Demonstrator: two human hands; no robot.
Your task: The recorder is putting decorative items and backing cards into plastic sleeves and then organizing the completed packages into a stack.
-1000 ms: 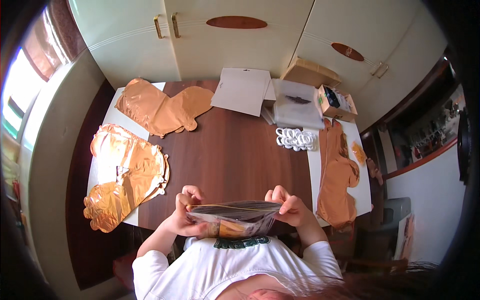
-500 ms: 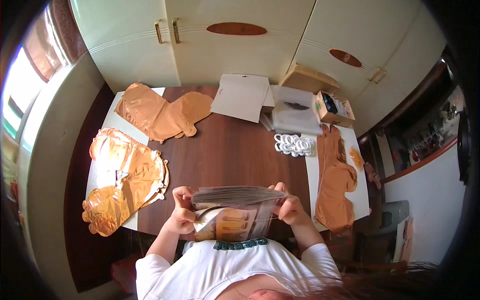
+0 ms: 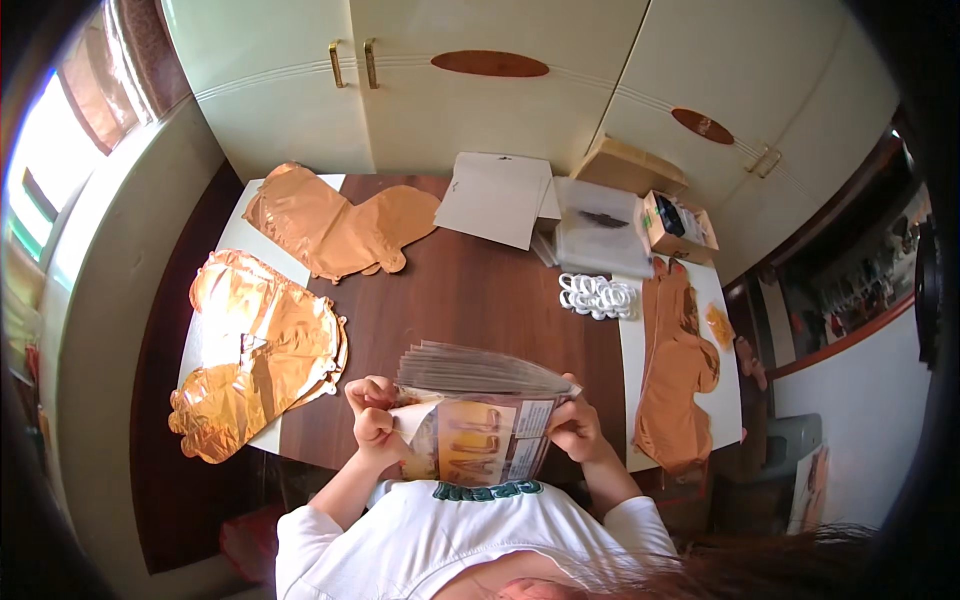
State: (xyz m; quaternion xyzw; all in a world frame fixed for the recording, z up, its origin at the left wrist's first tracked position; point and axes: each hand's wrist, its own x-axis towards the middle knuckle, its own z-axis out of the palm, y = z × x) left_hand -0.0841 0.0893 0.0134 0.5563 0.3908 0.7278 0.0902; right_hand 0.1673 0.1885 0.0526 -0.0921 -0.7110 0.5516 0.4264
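Both my hands grip a thick stack of clear plastic packets with printed cards [image 3: 478,435] in front of my chest, at the near edge of the table. My left hand [image 3: 374,418] is closed around its left edge, where a pale corner shows beside the fingers. At the right edge, my right hand [image 3: 577,428] pinches the stack between thumb and fingers. Many thin layers spread along the upper edge, and an orange and white printed face is toward me.
Copper foil balloons lie flat at the left [image 3: 262,350], far left [image 3: 335,225] and right [image 3: 675,365]. White rings [image 3: 597,297], white cards [image 3: 495,205], clear plastic bags [image 3: 600,230] and a small open box [image 3: 680,225] sit toward the back, before the cabinet [image 3: 490,115].
The stack's upper edges have fanned out and now slope down toward the right. More of the printed face shows. Both hands keep hold; the whole view has shifted slightly.
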